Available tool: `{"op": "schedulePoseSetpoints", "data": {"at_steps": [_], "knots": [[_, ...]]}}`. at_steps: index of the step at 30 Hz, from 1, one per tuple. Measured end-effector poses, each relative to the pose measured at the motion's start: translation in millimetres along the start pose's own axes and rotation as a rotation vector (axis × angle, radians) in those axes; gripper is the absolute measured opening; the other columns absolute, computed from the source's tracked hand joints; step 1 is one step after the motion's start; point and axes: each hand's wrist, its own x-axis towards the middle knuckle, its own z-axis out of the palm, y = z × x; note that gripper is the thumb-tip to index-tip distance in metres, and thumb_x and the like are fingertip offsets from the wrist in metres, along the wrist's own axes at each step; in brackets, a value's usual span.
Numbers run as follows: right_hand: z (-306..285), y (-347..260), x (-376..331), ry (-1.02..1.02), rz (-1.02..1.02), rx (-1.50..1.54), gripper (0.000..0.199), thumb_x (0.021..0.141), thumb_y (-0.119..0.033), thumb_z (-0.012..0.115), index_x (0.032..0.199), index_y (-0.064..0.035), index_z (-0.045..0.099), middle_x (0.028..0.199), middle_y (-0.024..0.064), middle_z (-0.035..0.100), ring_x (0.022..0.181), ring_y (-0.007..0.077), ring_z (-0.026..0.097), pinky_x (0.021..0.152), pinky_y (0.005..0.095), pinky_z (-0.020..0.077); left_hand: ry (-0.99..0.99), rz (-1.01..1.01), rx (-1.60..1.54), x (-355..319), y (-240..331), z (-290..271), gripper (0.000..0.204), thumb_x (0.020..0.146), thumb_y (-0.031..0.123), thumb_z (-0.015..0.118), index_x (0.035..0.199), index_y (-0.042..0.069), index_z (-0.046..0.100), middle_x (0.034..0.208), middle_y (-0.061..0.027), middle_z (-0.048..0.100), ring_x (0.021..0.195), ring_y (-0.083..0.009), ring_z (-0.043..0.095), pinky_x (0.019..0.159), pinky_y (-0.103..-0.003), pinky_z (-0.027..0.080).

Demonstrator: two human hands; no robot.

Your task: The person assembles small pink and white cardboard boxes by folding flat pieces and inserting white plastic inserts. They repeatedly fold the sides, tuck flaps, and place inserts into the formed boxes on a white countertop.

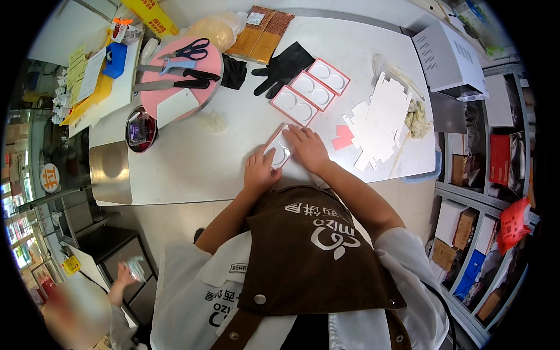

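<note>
On the white table in front of me lies a small pink-edged box with a white insert that has round wells. My left hand grips its left side and near corner, fingers bent over the edge and thumb at the near end. Along the right side my right hand holds the box, its fingertips at the far corner. Three similar pink-edged boxes with round-welled inserts stand in a slanting row just beyond. A black glove is spread flat behind them.
A pink round turntable at the left carries knives, scissors and a white scraper. Flat white card blanks and pink pieces lie at the right. A dark round tin stands left. Another person's hand shows lower left.
</note>
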Motion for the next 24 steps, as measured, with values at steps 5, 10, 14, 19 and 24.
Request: {"op": "schedulePoseSetpoints", "data": {"at_steps": [5,10,14,19,24], "knots": [[-1.4,11.0,22.0,0.018,0.077,0.289,0.056,0.088,-0.008,0.066,0.144,-0.0111,0.058,0.143,0.0125,0.056,0.122,0.0373,0.06,0.101,0.0454,0.0526,-0.005,0.014,0.015,-3.3,0.7,1.4,0.066,0.073,0.026,0.078,0.134,0.005,0.065,0.142,-0.0184,0.055,0.122,-0.0372,0.057,0.103,-0.049,0.046],[0.1,17.4,23.1,-0.164,0.089,0.091,0.06,0.088,-0.007,0.064,0.147,-0.0105,0.054,0.147,0.0127,0.054,0.126,0.0374,0.058,0.102,0.0457,0.0517,-0.013,0.031,-0.016,-2.1,-1.6,2.9,0.066,0.074,0.025,0.079,0.135,0.005,0.064,0.143,-0.0172,0.055,0.122,-0.0371,0.057,0.103,-0.049,0.047],[29.8,13.0,0.3,0.044,-0.006,-0.087,0.069,0.091,-0.013,0.064,0.156,-0.009,0.041,0.16,0.0123,0.044,0.139,0.0381,0.05,0.109,0.0483,0.0463,-0.05,-0.019,-0.029,-4.0,-1.3,1.2,0.065,0.074,0.026,0.079,0.134,0.004,0.064,0.143,-0.0188,0.055,0.123,-0.038,0.058,0.104,-0.049,0.047],[34.0,19.1,-3.5,0.031,-0.004,-0.074,0.073,0.095,-0.022,0.064,0.16,-0.0077,0.035,0.164,0.0114,0.041,0.147,0.0419,0.042,0.113,0.0512,0.0418,-0.069,-0.026,-0.062,-6.5,-5.6,10.0,0.065,0.076,0.025,0.078,0.135,0.004,0.063,0.145,-0.0205,0.053,0.125,-0.0394,0.056,0.104,-0.05,0.047],[22.8,9.1,-16.9,-0.087,-0.167,-0.17,0.06,0.096,-0.029,0.065,0.151,-0.0079,0.05,0.16,0.0115,0.046,0.148,0.036,0.04,0.121,0.0516,0.0329,-0.008,-0.103,-0.062,5.9,-7.2,-6.0,0.065,0.074,0.024,0.076,0.135,0.005,0.062,0.146,-0.0209,0.051,0.13,-0.0388,0.052,0.107,-0.048,0.045]]}}
